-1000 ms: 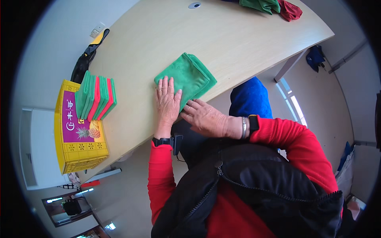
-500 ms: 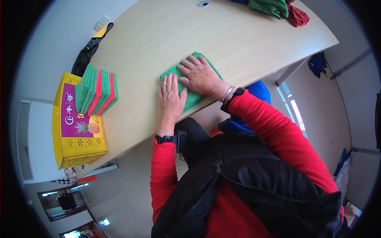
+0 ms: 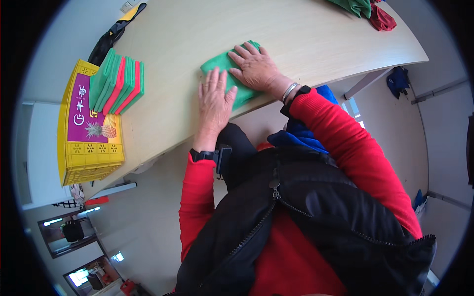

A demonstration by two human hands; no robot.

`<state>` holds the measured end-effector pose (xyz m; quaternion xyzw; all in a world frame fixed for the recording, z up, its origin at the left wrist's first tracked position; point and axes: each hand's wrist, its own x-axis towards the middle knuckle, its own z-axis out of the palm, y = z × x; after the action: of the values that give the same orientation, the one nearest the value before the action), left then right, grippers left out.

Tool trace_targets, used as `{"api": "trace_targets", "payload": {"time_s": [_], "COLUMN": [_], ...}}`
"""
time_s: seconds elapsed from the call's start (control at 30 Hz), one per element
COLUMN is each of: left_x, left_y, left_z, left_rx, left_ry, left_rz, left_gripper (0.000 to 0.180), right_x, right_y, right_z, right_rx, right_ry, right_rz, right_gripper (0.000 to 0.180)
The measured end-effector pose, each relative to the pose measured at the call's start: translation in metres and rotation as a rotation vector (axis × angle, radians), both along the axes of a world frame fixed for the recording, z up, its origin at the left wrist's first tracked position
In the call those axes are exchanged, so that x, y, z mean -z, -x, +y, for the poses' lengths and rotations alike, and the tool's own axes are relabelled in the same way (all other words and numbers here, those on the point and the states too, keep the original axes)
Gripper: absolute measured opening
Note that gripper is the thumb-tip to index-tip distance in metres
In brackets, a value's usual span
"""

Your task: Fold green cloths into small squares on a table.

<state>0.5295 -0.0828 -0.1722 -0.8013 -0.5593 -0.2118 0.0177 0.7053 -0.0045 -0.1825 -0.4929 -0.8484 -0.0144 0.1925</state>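
A folded green cloth (image 3: 222, 60) lies flat near the front edge of the pale wooden table (image 3: 182, 98). My left hand (image 3: 215, 108) is spread with straight fingers, its fingertips resting on the cloth's left part. Across the cloth's right side lies my right hand (image 3: 256, 70), palm down and fingers apart, covering much of that edge. Neither hand grips anything. To the left, several folded green and red cloths (image 3: 118, 84) stand in a row, leaning together against a yellow plastic crate (image 3: 94, 160) with a purple panel showing a pineapple.
A heap of green and red cloths (image 3: 381, 18) sits at the table's far right. A black and yellow strap-like item (image 3: 111, 37) lies behind the crate. Blue fabric (image 3: 296, 135) is below the table's front edge, by my lap.
My right hand has slid rightward over the green cloth to its right edge. The left hand stays on the left part. The whole view has shifted slightly, with the table now higher in it.
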Motion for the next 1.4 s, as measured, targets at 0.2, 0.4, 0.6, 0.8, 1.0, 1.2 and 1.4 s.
{"api": "trace_targets", "payload": {"time_s": [0.2,0.4,0.6,0.8,1.0,1.2,1.4], "left_x": [0.001,0.001,-0.011,-0.022,-0.017,-0.012,-0.041], "left_y": [-0.012,-0.017,-0.040,-0.058,-0.062,-0.057,-0.042], "left_z": [-0.041,-0.045,-0.036,-0.032,-0.035,-0.041,-0.044], "left_rx": [0.022,-0.010,-0.095,-0.180,-0.180,-0.155,-0.122], "left_ry": [-0.133,-0.234,-0.283,-0.145,-0.173,-0.254,-0.054], "left_rz": [-0.022,0.170,0.443,0.664,0.845,0.904,0.711], "left_gripper": [0.055,0.040,0.034,0.034,0.038,0.043,0.044], "right_x": [-0.004,-0.002,-0.003,0.003,-0.008,-0.008,-0.009], "right_y": [0.001,-0.005,-0.010,-0.015,-0.017,-0.019,-0.023], "right_z": [-0.001,-0.002,0.001,0.004,0.002,0.003,0.002], "right_rx": [-0.006,-0.005,-0.011,-0.022,-0.026,-0.022,-0.029], "right_ry": [0.000,-0.004,0.035,-0.004,0.043,0.004,0.001], "right_rz": [-0.028,-0.009,-0.020,0.042,-0.008,0.018,0.007], "right_gripper": [0.060,0.060,0.062,0.060,0.062,0.061,0.061]}}
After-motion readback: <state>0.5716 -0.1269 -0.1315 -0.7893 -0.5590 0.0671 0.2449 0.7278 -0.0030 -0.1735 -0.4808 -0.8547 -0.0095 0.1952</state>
